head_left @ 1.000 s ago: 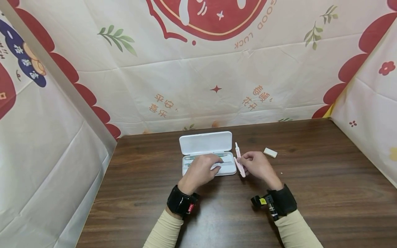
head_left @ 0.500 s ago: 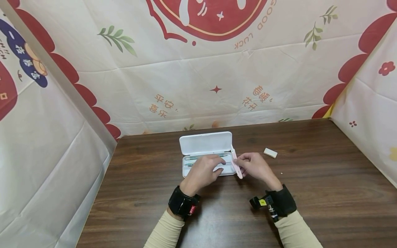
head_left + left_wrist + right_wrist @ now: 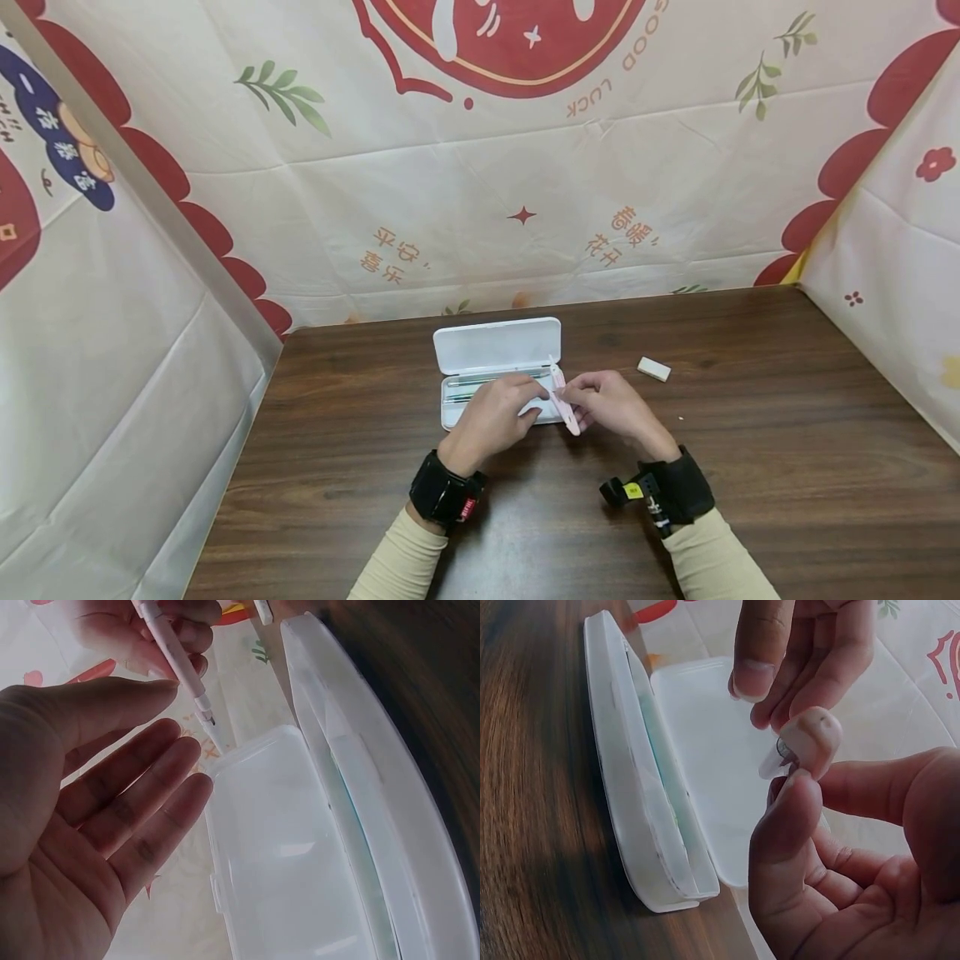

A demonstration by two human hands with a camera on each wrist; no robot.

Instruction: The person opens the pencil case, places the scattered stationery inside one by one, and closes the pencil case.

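A white plastic case lies open on the brown table, its lid flat behind the tray. Thin tools lie in the tray. My right hand pinches a slim pink pen-like tool between thumb and fingers, tilted over the case's right end. The wrist views show the tool's rounded end and its pointed tip close to the lid. My left hand hovers over the tray with straight fingers, holding nothing, its fingertips right beside the tool.
A small white eraser lies on the table to the right of the case. Printed cloth walls close off the table at the back and on both sides.
My right hand has carried the pink tool leftward, from beside the case to over its right end, close to the left fingertips. The left hand has barely shifted.
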